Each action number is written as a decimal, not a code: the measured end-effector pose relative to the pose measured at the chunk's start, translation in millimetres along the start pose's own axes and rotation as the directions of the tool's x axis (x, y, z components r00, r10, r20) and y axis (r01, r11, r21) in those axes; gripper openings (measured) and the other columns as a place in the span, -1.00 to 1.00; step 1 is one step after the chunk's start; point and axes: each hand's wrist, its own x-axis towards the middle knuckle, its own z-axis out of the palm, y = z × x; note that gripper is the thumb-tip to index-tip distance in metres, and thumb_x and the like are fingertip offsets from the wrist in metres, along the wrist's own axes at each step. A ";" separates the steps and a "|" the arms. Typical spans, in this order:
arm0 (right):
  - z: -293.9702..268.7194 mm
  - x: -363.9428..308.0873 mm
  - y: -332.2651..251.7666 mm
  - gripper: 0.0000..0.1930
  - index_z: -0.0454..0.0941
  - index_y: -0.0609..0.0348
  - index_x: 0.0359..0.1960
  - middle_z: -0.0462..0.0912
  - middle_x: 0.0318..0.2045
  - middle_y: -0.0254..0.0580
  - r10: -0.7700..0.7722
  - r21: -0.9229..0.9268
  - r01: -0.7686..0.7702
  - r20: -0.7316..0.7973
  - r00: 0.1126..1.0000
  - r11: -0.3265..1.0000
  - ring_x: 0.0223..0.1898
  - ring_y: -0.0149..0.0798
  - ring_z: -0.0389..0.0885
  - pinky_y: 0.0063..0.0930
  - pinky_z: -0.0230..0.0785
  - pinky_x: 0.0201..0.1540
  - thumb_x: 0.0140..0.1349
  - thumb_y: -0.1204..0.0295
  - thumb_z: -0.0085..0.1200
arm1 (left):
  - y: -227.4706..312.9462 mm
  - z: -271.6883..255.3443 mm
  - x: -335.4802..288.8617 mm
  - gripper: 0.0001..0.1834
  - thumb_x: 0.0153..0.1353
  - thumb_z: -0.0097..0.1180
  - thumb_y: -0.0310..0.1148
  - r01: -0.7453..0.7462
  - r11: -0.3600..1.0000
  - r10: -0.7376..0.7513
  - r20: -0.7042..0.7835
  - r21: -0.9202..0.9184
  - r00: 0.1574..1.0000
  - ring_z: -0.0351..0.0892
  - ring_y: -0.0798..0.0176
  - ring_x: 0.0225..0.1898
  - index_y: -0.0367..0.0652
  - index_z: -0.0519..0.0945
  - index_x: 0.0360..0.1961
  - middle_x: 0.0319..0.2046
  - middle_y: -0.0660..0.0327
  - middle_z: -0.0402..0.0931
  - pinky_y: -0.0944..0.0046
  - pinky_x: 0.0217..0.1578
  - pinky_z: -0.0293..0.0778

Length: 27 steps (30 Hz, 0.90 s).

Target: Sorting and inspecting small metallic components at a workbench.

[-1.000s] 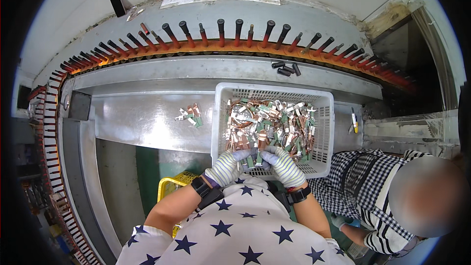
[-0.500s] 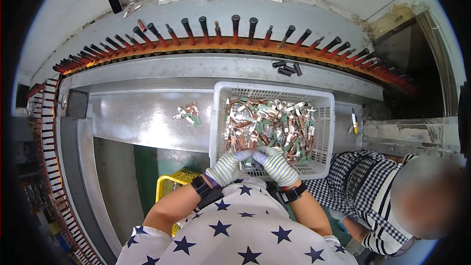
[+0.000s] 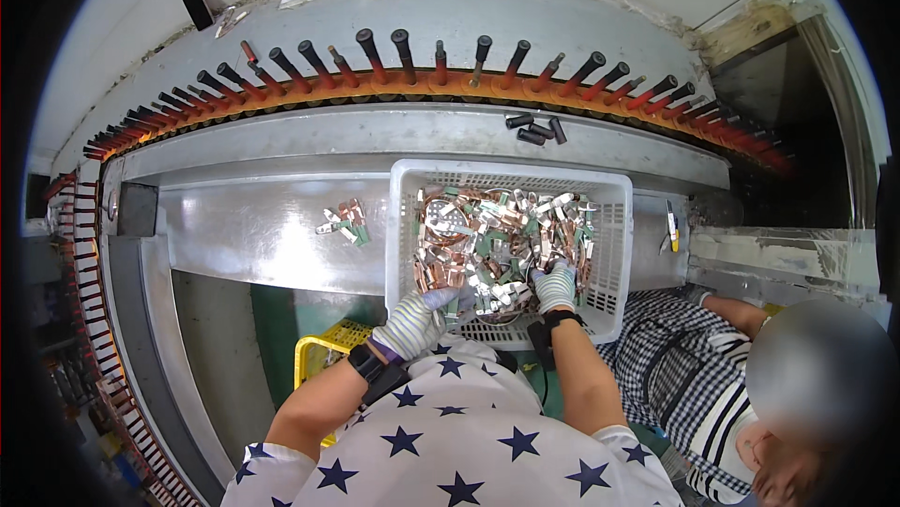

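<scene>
A white plastic basket (image 3: 619, 226) stands on the metal bench in front of me, heaped with small copper, silver and green metal pieces (image 3: 492, 244). Over its near left edge is my left hand (image 3: 410, 324), in a striped glove, its fingertips pinched together; what they hold is too small to make out. My right hand (image 3: 556, 289), gloved the same way, reaches into the near right part of the heap. Its fingers are curled down among the pieces, which partly hide the tips. A few similar pieces (image 3: 347, 223) lie on the bench left of the basket.
Behind the bench runs an orange conveyor track (image 3: 431, 85) with upright black-tipped pins. Several black cylinders (image 3: 532, 130) lie on the ledge before it. A yellow-handled tool (image 3: 672, 227) is right of the basket. A yellow basket (image 3: 328, 348) stands low left; a co-worker (image 3: 675, 357) is close at right.
My hands have come apart: the right has moved right into the heap, while the left stays by the near edge. The pins have shifted along the track, and the view has turned slightly.
</scene>
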 end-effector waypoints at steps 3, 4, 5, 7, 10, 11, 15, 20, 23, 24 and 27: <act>-2.9 5.6 -2.8 -0.48 0.55 0.32 -0.09 0.49 0.06 0.27 0.011 -0.040 -0.012 -0.032 0.999 0.999 0.05 0.17 0.51 -0.14 0.40 0.10 -0.03 0.24 0.38 | 1.3 3.3 0.4 -0.61 0.27 0.15 -0.48 0.019 1.000 -0.019 0.009 -0.005 1.000 0.57 0.05 0.05 -0.20 0.45 0.13 -0.01 0.09 0.56 -0.06 0.16 0.48; -4.5 7.4 -4.9 -0.49 0.55 0.32 -0.09 0.46 0.11 0.27 0.063 0.024 -0.065 0.044 0.997 0.998 0.09 0.17 0.48 -0.14 0.38 0.12 -0.04 0.26 0.38 | 1.9 3.4 0.3 -0.60 0.27 0.15 -0.49 0.012 1.000 -0.012 0.007 -0.006 1.000 0.57 0.06 0.04 -0.20 0.45 0.14 -0.02 0.09 0.56 -0.05 0.16 0.49; 0.8 2.5 -4.1 -0.55 0.58 0.32 -0.17 0.57 -0.03 0.23 0.011 -0.014 -0.013 -0.091 0.996 1.000 -0.02 0.18 0.56 -0.13 0.43 0.04 -0.06 0.30 0.37 | 1.9 1.3 0.5 -0.60 0.27 0.15 -0.49 0.008 1.000 -0.008 0.008 -0.005 1.000 0.57 0.06 0.04 -0.20 0.45 0.14 -0.02 0.09 0.56 -0.05 0.16 0.49; -1.2 5.4 0.9 -0.60 0.59 0.31 -0.21 0.61 -0.15 0.18 -0.005 0.020 0.005 -0.007 1.000 1.000 -0.11 0.12 0.60 -0.16 0.46 -0.03 -0.06 0.32 0.36 | 1.7 -3.7 -2.5 -0.58 0.27 0.15 -0.49 0.077 0.997 -0.077 -0.016 -0.017 0.997 0.57 0.06 0.04 -0.20 0.43 0.15 -0.02 0.09 0.56 -0.06 0.16 0.49; 1.8 11.9 17.2 -0.72 0.58 0.28 -0.33 0.66 -0.44 -0.03 -0.004 0.122 -0.011 0.126 0.992 0.992 -0.39 -0.13 0.62 -0.28 0.50 -0.23 -0.02 0.37 0.32 | -1.6 -3.5 -7.0 -0.57 0.27 0.16 -0.49 0.052 0.998 -0.053 -0.010 -0.024 0.999 0.57 0.05 0.03 -0.20 0.42 0.16 -0.03 0.09 0.56 -0.08 0.15 0.49; 6.0 14.2 27.9 -0.73 0.60 0.25 -0.33 0.67 -0.45 -0.02 -0.033 0.225 0.009 0.106 0.994 0.974 -0.38 -0.05 0.63 -0.22 0.49 -0.21 -0.02 0.36 0.33 | -2.1 -2.7 -8.3 -0.57 0.27 0.16 -0.49 0.054 0.998 -0.054 -0.005 -0.021 0.999 0.57 0.05 0.03 -0.20 0.42 0.16 -0.03 0.09 0.56 -0.08 0.15 0.49; 16.3 4.0 35.2 -0.75 0.57 0.23 -0.29 0.65 -0.43 -0.12 -0.173 0.374 0.136 0.066 0.983 0.917 -0.38 -0.17 0.59 -0.27 0.48 -0.23 0.03 0.40 0.31 | -6.0 -8.0 -11.5 -0.57 0.26 0.17 -0.47 0.033 0.999 -0.033 -0.005 -0.005 0.999 0.57 0.02 0.02 -0.21 0.43 0.16 -0.03 0.06 0.56 -0.12 0.14 0.48; 23.9 -12.1 14.1 -0.59 0.53 0.24 -0.17 0.62 -0.37 -0.12 -0.146 0.243 0.120 0.092 0.985 0.963 -0.30 -0.18 0.59 -0.29 0.47 -0.19 -0.01 0.33 0.39 | -13.3 -7.1 -16.5 -0.56 0.26 0.17 -0.46 0.007 0.999 -0.008 0.033 0.037 0.999 0.56 0.00 0.05 -0.22 0.42 0.16 -0.03 0.03 0.55 -0.15 0.16 0.45; -1.8 -43.9 -39.9 -0.48 0.55 0.22 -0.07 0.54 -0.10 0.14 -0.258 0.071 0.259 -0.020 0.966 0.963 -0.04 0.12 0.51 -0.08 0.40 0.04 -0.05 0.24 0.42 | -14.7 -8.1 -28.5 -0.56 0.26 0.17 -0.45 -0.016 1.000 0.016 0.000 0.008 1.000 0.55 -0.01 0.06 -0.24 0.42 0.16 -0.02 0.02 0.55 -0.15 0.18 0.44; -1.9 -41.2 -43.6 -0.45 0.57 0.18 -0.02 0.57 -0.04 0.09 -0.243 -0.011 0.244 0.035 0.969 0.970 0.04 0.07 0.53 -0.09 0.41 0.09 0.01 0.11 0.37 | -15.1 -6.0 -30.8 -0.58 0.26 0.17 -0.45 -0.032 0.999 0.032 0.002 0.022 0.999 0.55 -0.02 0.06 -0.25 0.45 0.13 -0.02 0.01 0.55 -0.15 0.19 0.42; -1.7 -35.7 -42.8 -0.42 0.57 0.14 0.05 0.56 0.06 0.08 -0.194 -0.271 0.199 0.044 0.980 0.942 0.16 0.05 0.49 -0.11 0.39 0.16 0.08 0.04 0.29 | -14.6 -5.2 -35.4 -0.65 0.26 0.16 -0.45 -0.035 0.999 0.034 0.017 0.014 0.999 0.56 -0.02 0.06 -0.27 0.49 0.07 -0.03 0.00 0.57 -0.17 0.21 0.40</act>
